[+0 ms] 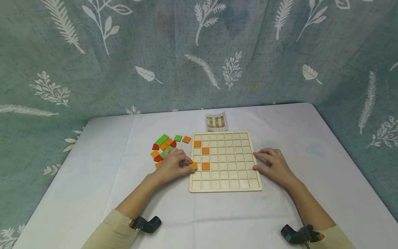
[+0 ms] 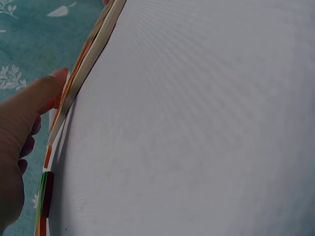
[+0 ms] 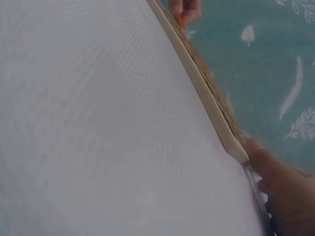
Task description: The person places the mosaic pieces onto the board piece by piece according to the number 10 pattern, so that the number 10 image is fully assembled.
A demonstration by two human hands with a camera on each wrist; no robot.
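Note:
My left hand (image 1: 174,163) pinches an orange square tile (image 1: 193,166) between thumb and fingers at the left edge of a pale wooden grid board (image 1: 230,190). Three other orange tiles lie in cells of the board's left columns, one of them this orange tile (image 1: 206,166) just right of the pinched one. At the opposite edge, my right hand (image 1: 275,165) touches the board's side with thumb and forefinger spread apart. The right wrist view shows that thumb (image 3: 256,150) against the board's corner area. My left thumb (image 2: 51,86) appears over the board's edge in the left wrist view.
Left of the board lies a loose pile of green, orange and red pieces (image 1: 162,139), partly behind my left hand. A green tile (image 1: 178,138) and an orange tile (image 1: 186,139) lie apart from it. A card with a printed coloured grid (image 1: 217,121) sits behind the board.

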